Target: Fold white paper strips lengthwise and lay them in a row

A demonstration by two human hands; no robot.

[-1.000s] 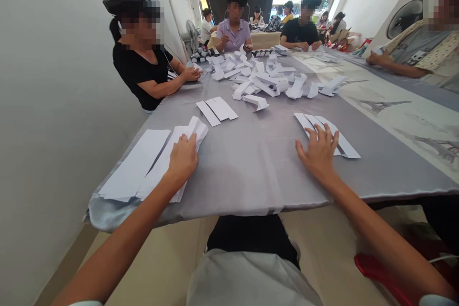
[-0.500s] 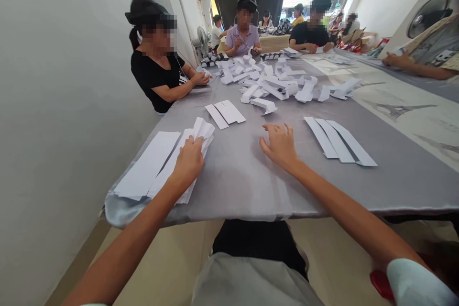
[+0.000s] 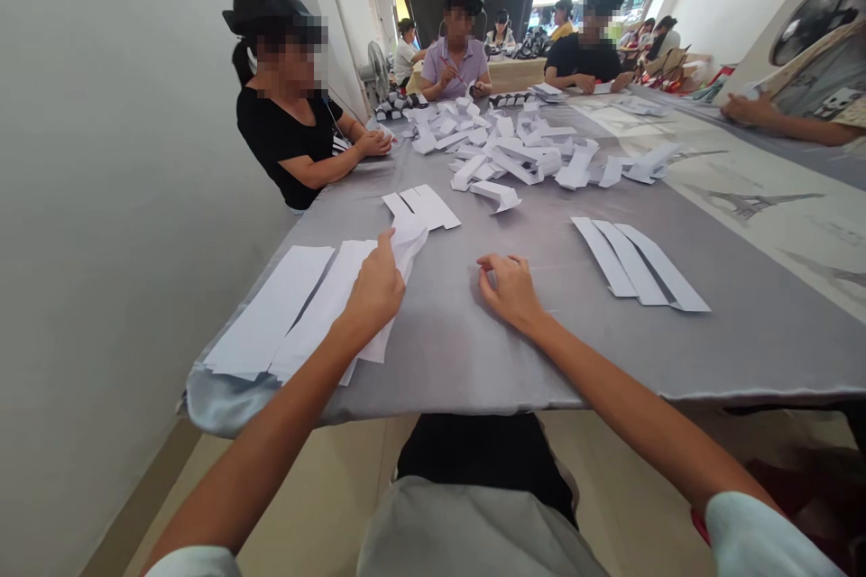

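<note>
the left hand [image 3: 375, 293] covers part of a creased white paper strip [image 3: 406, 257], its grip hard to make out; the right hand [image 3: 511, 291], well apart, curls on grey satin cloth [image 3: 446, 361]; folded paper pieces [image 3: 514, 158] heap farther off.

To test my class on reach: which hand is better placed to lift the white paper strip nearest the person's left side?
Left, probably: the left hand already rests on the white paper strip, while the right hand lies apart from it on the grey tablecloth.
</note>
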